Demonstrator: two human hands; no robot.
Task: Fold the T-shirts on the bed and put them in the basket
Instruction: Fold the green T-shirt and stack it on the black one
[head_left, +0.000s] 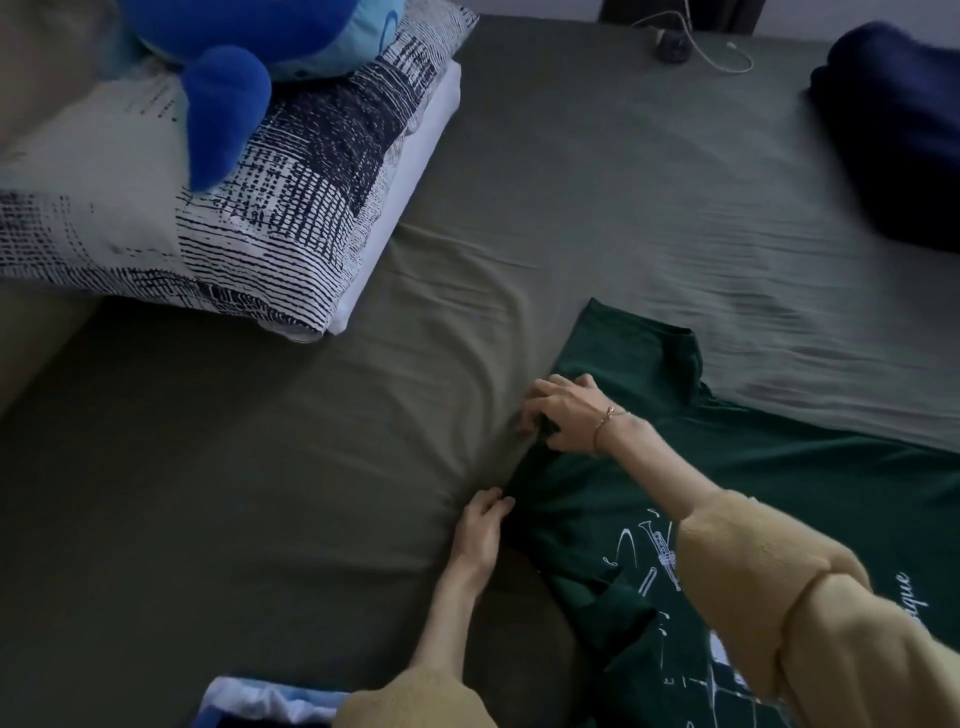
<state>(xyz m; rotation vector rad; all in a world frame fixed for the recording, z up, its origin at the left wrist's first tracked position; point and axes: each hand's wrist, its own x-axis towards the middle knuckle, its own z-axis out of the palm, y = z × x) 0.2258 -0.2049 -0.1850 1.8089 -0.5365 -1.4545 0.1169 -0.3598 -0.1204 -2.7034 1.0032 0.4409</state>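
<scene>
1. Presently on the bed (597, 182): one dark green T-shirt (779, 467) with a white trumpet print, spread flat at the near right, its neck end pointing up the bed towards the pillows.
2. Handling, by my judgement: light, limp knit cloth; it will sag and crease wherever it is unsupported, and it drags the sheet along with it. No fragility.
3. Where to hold: best taken at the edge and shoulder seam with a pinch, two points well apart, so the fold line stays straight.
4. Right hand (566, 413), bracelet at the wrist: fingers curled over the shirt's left edge near the shoulder, pinching a bunch of fabric.
5. Left hand (480, 525): lower along the same edge, fingers bent against the cloth; whether it actually grips the shirt or only presses beside it, I cannot tell.
6. Both arms wear a tan fleece sleeve (779, 597).
7. Surface: olive-green sheet, soft and yielding, rucked into wrinkles beside the hands.
8. Pillow (234, 208), white with navy hatching, at upper left, carrying a blue plush toy (228, 98).
9. Dark navy bundle (898, 130) at the far right; too blurred to identify.
10. White cable (696, 39) at the far edge of the bed.
11. Pale blue and white cloth (265, 704) at the bottom edge, partly cut off.
12. Basket: not seen from here.
</scene>
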